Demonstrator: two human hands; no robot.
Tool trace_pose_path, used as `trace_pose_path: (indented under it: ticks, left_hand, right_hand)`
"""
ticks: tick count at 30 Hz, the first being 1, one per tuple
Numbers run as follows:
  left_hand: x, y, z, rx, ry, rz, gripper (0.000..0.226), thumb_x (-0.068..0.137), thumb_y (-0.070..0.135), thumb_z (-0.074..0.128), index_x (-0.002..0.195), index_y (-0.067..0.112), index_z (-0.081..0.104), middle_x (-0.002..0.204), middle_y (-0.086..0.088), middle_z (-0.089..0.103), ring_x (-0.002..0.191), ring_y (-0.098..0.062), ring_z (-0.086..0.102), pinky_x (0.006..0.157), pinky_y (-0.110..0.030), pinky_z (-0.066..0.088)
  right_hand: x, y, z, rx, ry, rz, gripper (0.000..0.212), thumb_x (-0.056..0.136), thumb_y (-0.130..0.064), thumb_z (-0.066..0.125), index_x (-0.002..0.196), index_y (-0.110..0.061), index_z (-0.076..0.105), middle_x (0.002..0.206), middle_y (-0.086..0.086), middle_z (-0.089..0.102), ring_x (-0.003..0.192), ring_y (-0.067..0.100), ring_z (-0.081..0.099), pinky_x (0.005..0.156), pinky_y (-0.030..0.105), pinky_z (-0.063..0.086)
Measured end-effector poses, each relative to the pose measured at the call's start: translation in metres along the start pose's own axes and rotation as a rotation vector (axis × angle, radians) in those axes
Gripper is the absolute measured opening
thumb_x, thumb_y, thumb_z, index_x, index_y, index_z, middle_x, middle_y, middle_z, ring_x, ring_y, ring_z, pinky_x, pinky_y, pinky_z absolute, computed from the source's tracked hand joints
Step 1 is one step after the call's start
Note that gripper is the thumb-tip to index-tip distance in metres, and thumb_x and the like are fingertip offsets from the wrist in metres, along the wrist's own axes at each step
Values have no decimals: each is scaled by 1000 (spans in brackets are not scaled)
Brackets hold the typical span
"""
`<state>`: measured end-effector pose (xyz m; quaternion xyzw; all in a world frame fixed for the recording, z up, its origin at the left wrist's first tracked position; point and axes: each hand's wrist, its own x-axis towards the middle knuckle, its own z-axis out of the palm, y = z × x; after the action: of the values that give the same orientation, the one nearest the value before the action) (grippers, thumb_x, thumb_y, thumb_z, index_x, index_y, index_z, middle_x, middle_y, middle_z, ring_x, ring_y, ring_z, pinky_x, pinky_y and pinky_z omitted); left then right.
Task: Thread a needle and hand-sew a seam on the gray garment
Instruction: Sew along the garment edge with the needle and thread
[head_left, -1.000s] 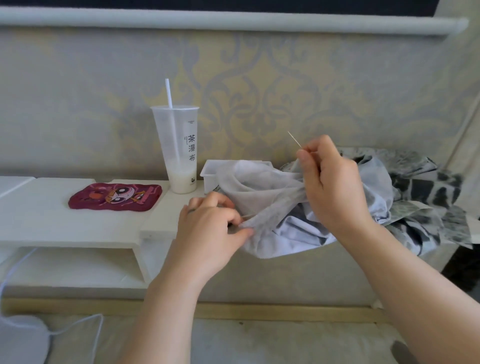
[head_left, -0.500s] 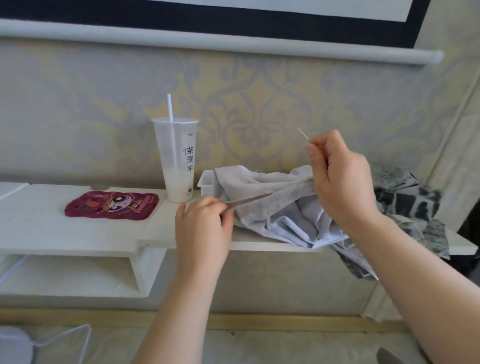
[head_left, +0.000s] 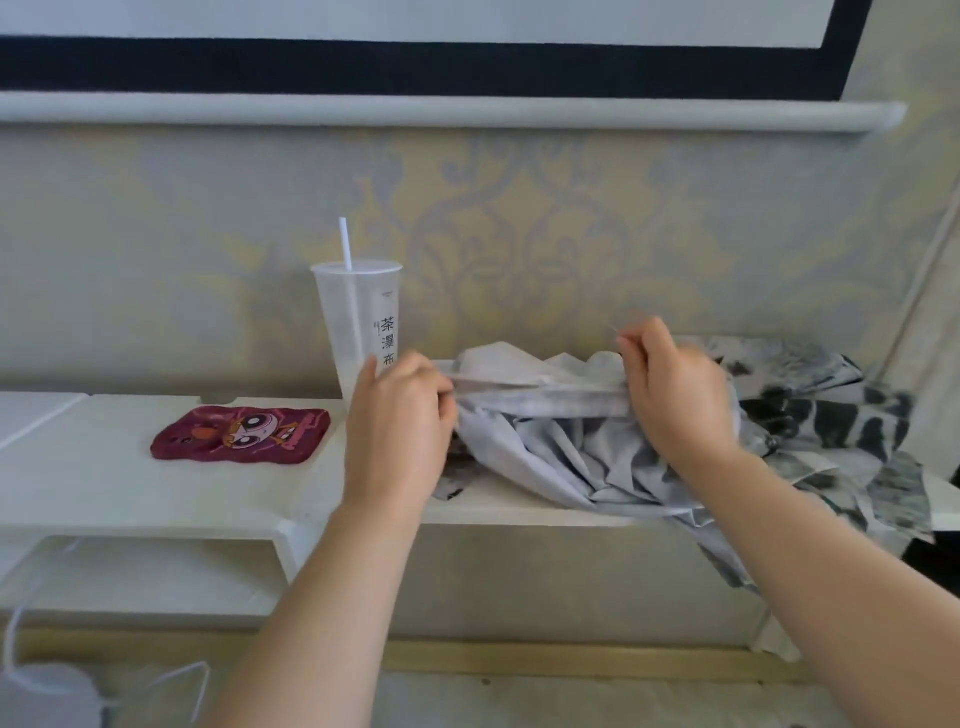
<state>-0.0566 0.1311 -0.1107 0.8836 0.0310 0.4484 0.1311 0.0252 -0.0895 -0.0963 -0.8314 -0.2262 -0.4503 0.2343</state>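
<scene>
Gray thin woven garment (head_left: 545, 447): limp, light, bunches easily; best taken along its folded seam edge. Heaped on white tabletop (head_left: 104, 467) below the fingers (head_left: 439, 402), one edge drawn taut between them. Left hand (head_left: 400, 421) fingers pinch that edge closed; right hand (head_left: 675, 400) fingers curl tightly round its other end.

- Obstacle: tall translucent plastic cup (head_left: 349, 317), just behind the left hand (head_left: 400, 426).
- Free: white counter (head_left: 78, 467) left of flat maroon cartoon pouch (head_left: 241, 434).
</scene>
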Motion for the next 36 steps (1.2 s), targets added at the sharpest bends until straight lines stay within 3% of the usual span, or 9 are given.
trace_pose_path:
  ticks: [4, 8, 11, 15, 19, 21, 25, 32, 36]
  left_hand:
    - [-29, -5, 15, -132, -133, -204, 10, 75, 4, 71, 66, 7, 71, 80, -6, 64, 68, -27, 59, 84, -45, 50]
    - [-38, -6, 16, -189, -160, -332, 11, 80, 10, 71, 70, 5, 72, 87, -3, 62, 76, -24, 59, 68, -28, 40]
    - [-42, -4, 15, -186, -272, -382, 11, 84, 19, 69, 78, 11, 75, 95, 0, 54, 84, -21, 59, 75, -26, 40]
    - [-34, 4, -9, -186, -419, -397, 11, 80, 23, 71, 83, 32, 66, 105, 6, 40, 105, -22, 54, 101, -42, 39]
    - [-20, 34, -29, -38, -313, -210, 24, 79, 33, 70, 98, 32, 55, 109, 12, 32, 111, -19, 44, 100, -34, 34]
    - [-18, 50, -24, -124, -243, -73, 27, 80, 33, 71, 102, 29, 56, 109, 12, 40, 108, -17, 46, 92, -28, 35]
    - [-22, 64, 4, -304, -265, 67, 24, 77, 31, 75, 96, 25, 60, 102, 12, 53, 97, -16, 52, 86, -34, 42]
    - [-24, 64, 25, -416, -153, 75, 15, 75, 28, 75, 80, 22, 62, 83, 15, 59, 82, -15, 60, 78, -44, 50]
    - [-26, 62, 27, -439, -98, 58, 13, 73, 29, 70, 74, 19, 61, 76, 13, 60, 69, -7, 58, 70, -31, 50]
  right_hand:
    - [-24, 11, 17, 5, -11, 61, 19, 97, -19, 48, 92, -2, 58, 61, 17, 60, 59, 35, 55, 50, 32, 34]
    - [-33, 14, 23, 45, 14, 93, 22, 97, -21, 46, 99, -3, 59, 76, 19, 65, 72, 38, 59, 57, 39, 44]
    - [-35, 14, 22, 83, 35, 109, 24, 97, -21, 45, 100, -2, 59, 83, 18, 67, 76, 37, 60, 62, 42, 48]
    - [-37, 13, 20, 168, 64, 146, 24, 98, -22, 45, 102, -3, 58, 77, 16, 66, 72, 35, 61, 62, 43, 49]
    - [-41, 9, 18, 234, 105, 180, 29, 96, -30, 40, 100, -6, 57, 70, 7, 62, 66, 31, 57, 59, 41, 47]
    - [-41, 9, 18, 255, 119, 192, 28, 97, -29, 41, 99, -7, 57, 68, 2, 57, 64, 29, 56, 58, 39, 45]
    - [-39, 6, 16, 269, 136, 198, 25, 97, -27, 44, 98, -7, 58, 65, -1, 55, 61, 28, 55, 56, 36, 43]
    - [-34, -2, 4, 308, 150, 168, 22, 96, -27, 45, 94, -9, 58, 61, 1, 55, 56, 25, 50, 54, 36, 41]
    - [-33, -6, -1, 352, 164, 155, 21, 96, -26, 46, 92, -9, 57, 59, 4, 55, 54, 24, 47, 55, 39, 42]
